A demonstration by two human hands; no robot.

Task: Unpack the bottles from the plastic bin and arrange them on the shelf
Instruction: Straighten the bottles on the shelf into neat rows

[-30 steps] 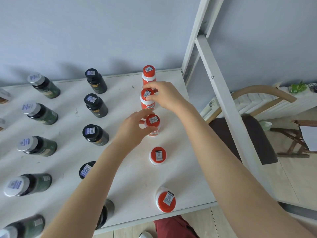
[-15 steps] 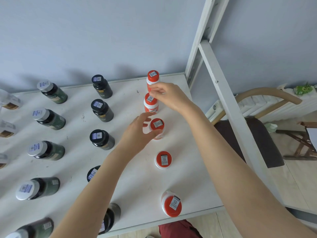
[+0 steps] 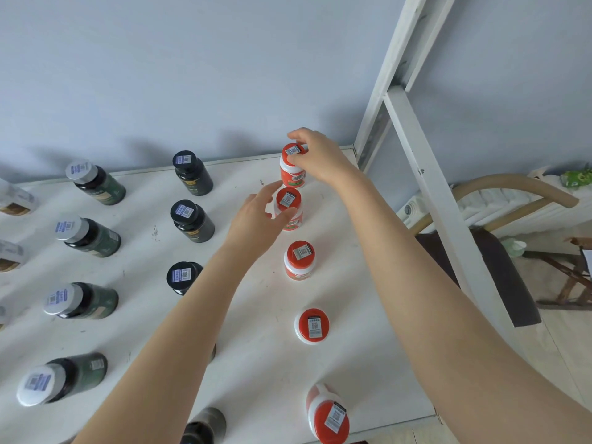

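Several red-capped white bottles stand in a line on the white shelf point(image 3: 256, 373). My right hand point(image 3: 320, 158) pinches the cap of the rearmost red bottle point(image 3: 292, 169) near the wall. My left hand point(image 3: 256, 219) curls thumb and forefinger around the second red bottle point(image 3: 290, 203) just in front of it. Three more red bottles point(image 3: 299, 261) point(image 3: 312, 325) point(image 3: 328, 415) stand untouched toward the shelf's front edge. No plastic bin is in view.
A column of black-capped bottles point(image 3: 192, 221) runs left of my arms, and green bottles with silver caps point(image 3: 88, 235) stand further left. A white metal frame post point(image 3: 432, 193) rises at the shelf's right edge. Beyond it are a chair point(image 3: 480, 267) and a radiator point(image 3: 499, 206).
Both hands moved one bottle toward the wall: the right from the second red bottle to the rearmost, the left from the third to the second. The camera tilted slightly.
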